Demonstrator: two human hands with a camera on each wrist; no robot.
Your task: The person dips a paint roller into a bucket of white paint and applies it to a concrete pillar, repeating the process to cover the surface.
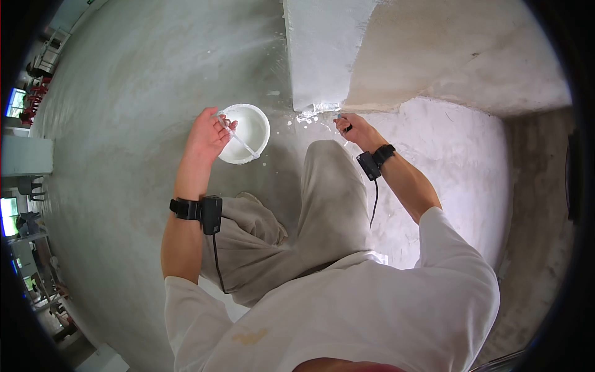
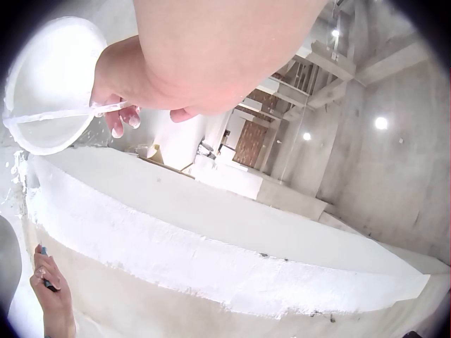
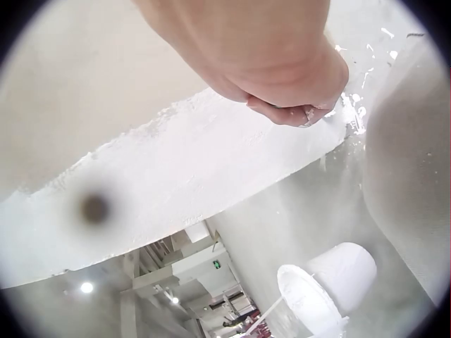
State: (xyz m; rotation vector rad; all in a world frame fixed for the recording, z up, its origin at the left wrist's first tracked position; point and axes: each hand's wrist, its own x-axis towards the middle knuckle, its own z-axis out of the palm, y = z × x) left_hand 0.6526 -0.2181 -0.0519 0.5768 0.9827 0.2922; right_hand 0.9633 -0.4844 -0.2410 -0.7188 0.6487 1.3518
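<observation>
My left hand (image 1: 209, 135) is at the left rim of a round white bucket (image 1: 264, 118), its fingers curled round a slim white bar (image 1: 246, 147). The bar slants across the bucket's mouth to the near rim and looks coated in white. White material fills the bucket's inside. My right hand (image 1: 354, 129) grips a small tool with a blue and black handle (image 2: 51, 284); its working end is hidden. That hand is close to the bottom corner of a wall block (image 1: 319, 56), whose left strip is coated white. In the right wrist view its fingers overlap the coated strip.
White splashes (image 1: 308, 116) mark the grey floor (image 1: 142, 74) by the block's corner. The person's bent knee (image 1: 328, 167) rises between the two hands. An uncoated beige surface (image 1: 446, 56) continues to the right. Furniture and windows line the far left.
</observation>
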